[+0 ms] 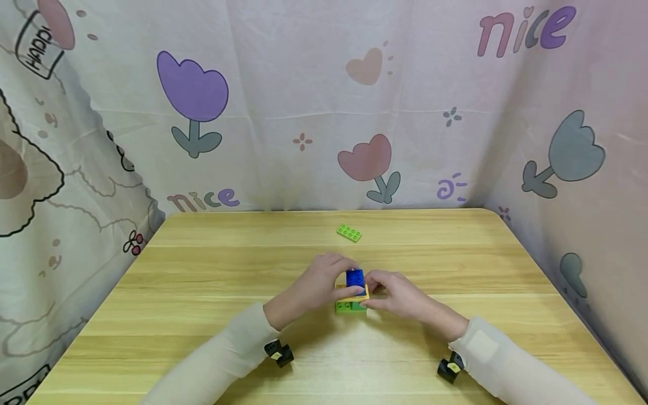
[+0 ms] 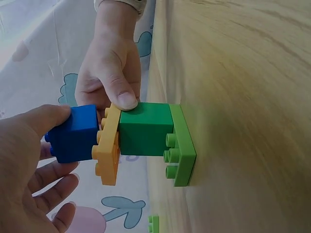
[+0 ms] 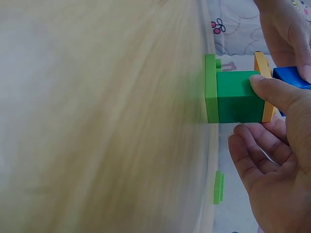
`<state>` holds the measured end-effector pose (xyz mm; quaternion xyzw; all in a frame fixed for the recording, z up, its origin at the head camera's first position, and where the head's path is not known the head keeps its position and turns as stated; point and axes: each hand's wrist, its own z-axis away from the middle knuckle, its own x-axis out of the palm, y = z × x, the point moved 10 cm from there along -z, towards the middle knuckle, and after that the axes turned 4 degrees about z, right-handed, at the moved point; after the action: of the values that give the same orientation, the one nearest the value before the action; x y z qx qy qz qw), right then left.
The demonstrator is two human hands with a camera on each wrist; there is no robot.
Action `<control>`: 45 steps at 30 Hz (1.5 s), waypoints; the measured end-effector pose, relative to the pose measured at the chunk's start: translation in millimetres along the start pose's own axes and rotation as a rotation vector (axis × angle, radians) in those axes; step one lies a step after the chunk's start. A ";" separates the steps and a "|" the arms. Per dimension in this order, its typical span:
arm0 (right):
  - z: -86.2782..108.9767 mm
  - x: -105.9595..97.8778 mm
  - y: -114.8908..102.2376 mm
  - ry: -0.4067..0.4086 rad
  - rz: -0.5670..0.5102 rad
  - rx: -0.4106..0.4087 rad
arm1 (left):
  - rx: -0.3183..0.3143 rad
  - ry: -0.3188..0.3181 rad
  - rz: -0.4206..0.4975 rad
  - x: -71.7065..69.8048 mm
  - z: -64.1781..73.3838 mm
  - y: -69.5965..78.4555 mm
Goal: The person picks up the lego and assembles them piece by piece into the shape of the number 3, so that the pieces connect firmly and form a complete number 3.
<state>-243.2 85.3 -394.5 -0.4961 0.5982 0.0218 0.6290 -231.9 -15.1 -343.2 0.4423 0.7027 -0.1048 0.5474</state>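
Note:
A stack of toy building bricks stands on the table: a light green plate [image 2: 183, 155] at the bottom, a green brick [image 2: 146, 133] on it, then a yellow-orange plate [image 2: 109, 155]. My left hand [image 1: 319, 284] pinches a blue brick [image 2: 77, 133] between thumb and fingers at the top of the stack, right at the orange plate's studs. From the other side, my right hand [image 1: 400, 292] grips the green brick near its upper edge. Its thumb lies where that brick meets the orange plate; the fingers bend round behind.
Farther back on the wooden table [image 1: 228, 259] lies a loose light green plate [image 1: 349, 233] with studs up. A printed cloth [image 1: 283, 84] hangs behind and at the sides of the table. Each sleeve carries a small black wrist camera [image 1: 279, 353].

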 end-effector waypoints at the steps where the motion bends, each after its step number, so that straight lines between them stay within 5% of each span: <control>1: 0.0 0.2 0.0 -0.001 -0.002 0.001 | 0.001 0.000 0.001 0.3 -0.1 0.3; 10: 0.1 2.3 2.0 -0.009 -0.028 0.001 | 0.044 0.014 -0.032 4.3 0.2 6.5; 29: -0.1 3.2 2.3 -0.006 -0.042 0.008 | 0.012 -0.018 -0.056 9.3 -4.6 6.8; 45: 0.9 4.5 5.0 -0.018 -0.090 0.034 | 0.092 -0.009 -0.036 11.2 -9.1 17.2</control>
<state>-244.3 85.9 -401.2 -0.5117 0.5697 -0.0122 0.6431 -225.5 6.4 -343.6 0.4536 0.7027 -0.1488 0.5276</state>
